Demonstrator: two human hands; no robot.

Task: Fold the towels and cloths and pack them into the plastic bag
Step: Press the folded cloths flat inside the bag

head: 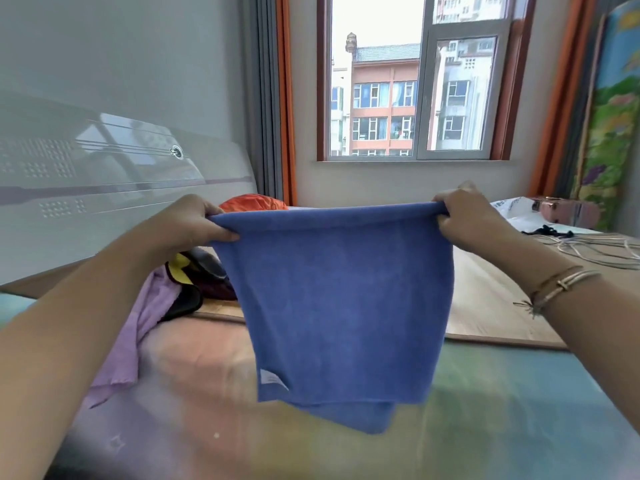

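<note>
A blue terry towel (343,299) hangs in the air over the near part of the bed (519,410), held up by its top edge. The left hand (194,220) pinches the top left corner between thumb and curled fingers; the right hand (464,213) grips the top right corner, its fingers wrapped round the bunched edge. The cloth looks soft and napped, doubled over, with a second layer showing below its lower edge and a small white label (272,377) near the lower left corner.

To the left, on the bed, lies a heap of cloths (187,278): a thin lilac one trails toward the near side, with yellow, black and dark maroon pieces partly hidden behind the towel and the left forearm. An orange cloth (252,202) peeks out beyond the towel's top edge, mostly covered. At the far right lies a crumpled white plastic bag (516,213), its shape hard to make out, beside a woven mat (485,306) and pale cords (588,251).
</note>
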